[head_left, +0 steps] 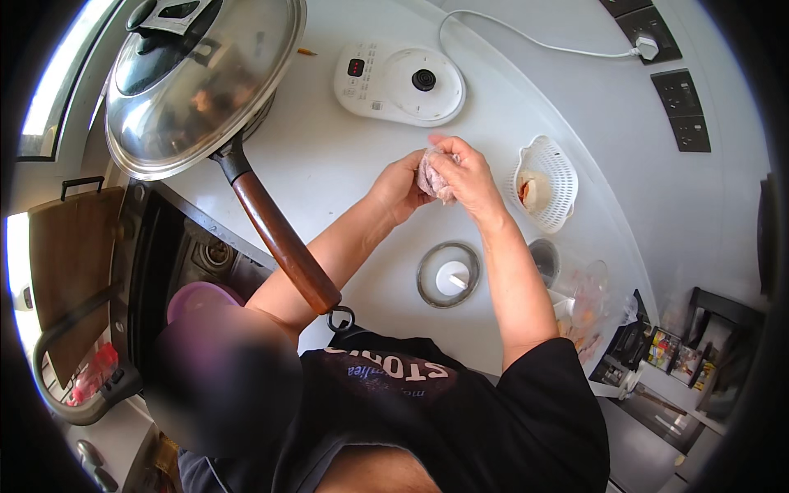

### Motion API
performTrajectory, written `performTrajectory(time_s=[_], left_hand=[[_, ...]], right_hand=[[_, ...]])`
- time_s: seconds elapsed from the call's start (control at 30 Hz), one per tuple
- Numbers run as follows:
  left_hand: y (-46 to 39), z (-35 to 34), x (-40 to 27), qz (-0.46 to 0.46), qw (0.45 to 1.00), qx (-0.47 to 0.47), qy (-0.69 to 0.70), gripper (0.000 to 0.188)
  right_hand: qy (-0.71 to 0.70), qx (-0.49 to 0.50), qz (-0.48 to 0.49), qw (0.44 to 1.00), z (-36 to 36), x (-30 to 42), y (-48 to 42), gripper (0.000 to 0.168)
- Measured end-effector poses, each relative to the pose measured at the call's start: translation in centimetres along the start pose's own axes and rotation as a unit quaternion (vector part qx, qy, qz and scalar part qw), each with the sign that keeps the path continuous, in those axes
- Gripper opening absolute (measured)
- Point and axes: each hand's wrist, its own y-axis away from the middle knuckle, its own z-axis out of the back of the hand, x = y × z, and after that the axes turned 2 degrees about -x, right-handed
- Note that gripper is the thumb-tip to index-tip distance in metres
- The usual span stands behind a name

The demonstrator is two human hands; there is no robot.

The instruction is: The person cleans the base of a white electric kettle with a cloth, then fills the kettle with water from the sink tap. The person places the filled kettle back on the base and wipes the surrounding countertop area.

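Note:
A crumpled pinkish cloth (436, 179) is bunched between my two hands above the white countertop (363, 271). My left hand (397, 188) cups it from the left, its fingers partly hidden behind the cloth. From the right, my right hand (465, 175) pinches the cloth with thumb and fingers; the fingertips look slightly blurred. Just beyond my hands sits a white electric kettle base (400, 83) with a lit red display and a black round connector. Nearer my body lies a round glass lid (449, 275) with a white knob.
A lidded pan (203, 92) stands at upper left, its wooden handle (286, 246) reaching over my left forearm. On the right are a white plastic basket (564, 185) and plastic bags (582, 308). The sink (203, 246) holds a purple basin (200, 299). A white cord (536, 40) reaches the wall socket.

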Motion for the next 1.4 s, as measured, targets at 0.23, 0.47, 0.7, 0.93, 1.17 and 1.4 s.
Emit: performTrajectory(time_s=[0.23,0.47,0.7,0.93,1.17,1.4], left_hand=[[-0.8,5.2,-3.3,-0.524,0.491,-0.205,-0.665,0.025],[-3.7,5.3,-7.1,-0.554,0.367,-0.208,-0.718,0.035],[-3.1,7.8,-7.7,-0.532,0.431,-0.261,-0.68,0.053],[-4.1,9.2,-8.0,-0.486,0.539,-0.272,-0.632,0.055],[-3.7,9.7,-8.7,-0.491,0.517,-0.259,-0.652,0.048],[-3.8,9.6,-8.6,-0.507,0.516,-0.254,-0.642,0.046]], right_hand=[[0.241,-0.149,0.001,0.959,1.1,0.6,-4.0,0.013],[0.541,-0.051,0.23,0.807,-4.2,-1.4,-9.4,0.01],[0.512,-0.066,0.257,0.817,-2.6,-1.7,-8.7,0.013],[0.475,-0.045,0.304,0.825,-9.8,-1.6,-8.8,0.022],[0.435,-0.041,0.339,0.833,-8.0,-2.2,-7.5,0.023],[0.498,-0.06,0.306,0.809,-8.2,-1.2,-10.2,0.02]])
